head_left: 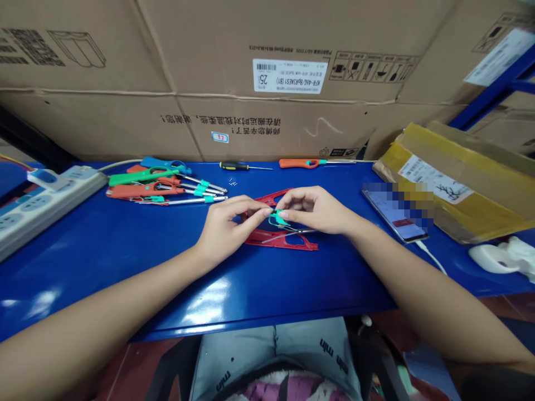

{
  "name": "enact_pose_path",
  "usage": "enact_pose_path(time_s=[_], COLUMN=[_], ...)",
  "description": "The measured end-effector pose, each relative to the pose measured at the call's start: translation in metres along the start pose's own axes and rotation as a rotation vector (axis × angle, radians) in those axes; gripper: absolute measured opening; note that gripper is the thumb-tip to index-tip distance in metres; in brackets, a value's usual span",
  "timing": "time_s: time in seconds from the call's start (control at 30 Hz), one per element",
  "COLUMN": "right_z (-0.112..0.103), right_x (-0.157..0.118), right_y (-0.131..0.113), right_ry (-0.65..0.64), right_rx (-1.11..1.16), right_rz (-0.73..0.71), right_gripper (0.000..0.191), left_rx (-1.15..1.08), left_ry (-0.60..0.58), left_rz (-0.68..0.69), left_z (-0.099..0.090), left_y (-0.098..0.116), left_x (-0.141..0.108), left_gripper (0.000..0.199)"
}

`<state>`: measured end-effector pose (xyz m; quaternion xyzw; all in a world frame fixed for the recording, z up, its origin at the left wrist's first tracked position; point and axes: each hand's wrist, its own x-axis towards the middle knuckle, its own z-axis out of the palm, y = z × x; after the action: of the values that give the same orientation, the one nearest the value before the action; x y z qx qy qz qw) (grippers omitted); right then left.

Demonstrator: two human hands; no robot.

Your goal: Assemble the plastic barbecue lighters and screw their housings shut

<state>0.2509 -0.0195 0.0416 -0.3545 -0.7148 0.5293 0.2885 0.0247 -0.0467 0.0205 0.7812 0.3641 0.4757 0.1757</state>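
Above the blue table, my two hands meet over the red lighter shell halves (pixel 273 240), which lie apart on the tabletop. Between the thumb and fingers of my right hand (pixel 315 209) is a small green plastic part (pixel 280 218) with thin wires looping below it. My left hand (pixel 232 225) is closed in a pinch at the left side of that part; its fingertips hide what they grip. A thin metal rod (pixel 301 230) lies across the nearer red half, just under my right fingers.
Several long-necked lighters (pixel 144 190) are heaped at left beside a power strip (pixel 50 203). A screwdriver (pixel 234 165), tiny screws (pixel 233 182) and an orange lighter (pixel 298 163) lie along the back. To the right are a phone (pixel 393 211) and a taped cardboard box (pixel 455 184).
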Motion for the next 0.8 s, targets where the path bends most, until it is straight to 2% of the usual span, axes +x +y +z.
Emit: enact_pose_path(time_s=[0.23, 0.4, 0.8], right_z=[-0.0034, -0.0041, -0.0028], right_x=[0.0016, 0.0016, 0.0017], right_y=[0.0014, 0.0007, -0.0005], right_ry=[0.054, 0.012, -0.011], right_rx=[0.030, 0.008, 0.102], right_rz=[0.002, -0.001, 0.040], right_gripper=[0.030, 0.028, 0.033], left_rx=[0.025, 0.058, 0.098], left_ry=[-0.052, -0.063, 0.010], left_rz=[0.012, 0.038, 0.137], left_z=[0.0007, -0.0004, -0.0013], left_y=[-0.0024, -0.0051, -0.0030], left_x=[-0.0003, -0.0004, -0.0025], left_gripper=[0.020, 0.019, 0.016])
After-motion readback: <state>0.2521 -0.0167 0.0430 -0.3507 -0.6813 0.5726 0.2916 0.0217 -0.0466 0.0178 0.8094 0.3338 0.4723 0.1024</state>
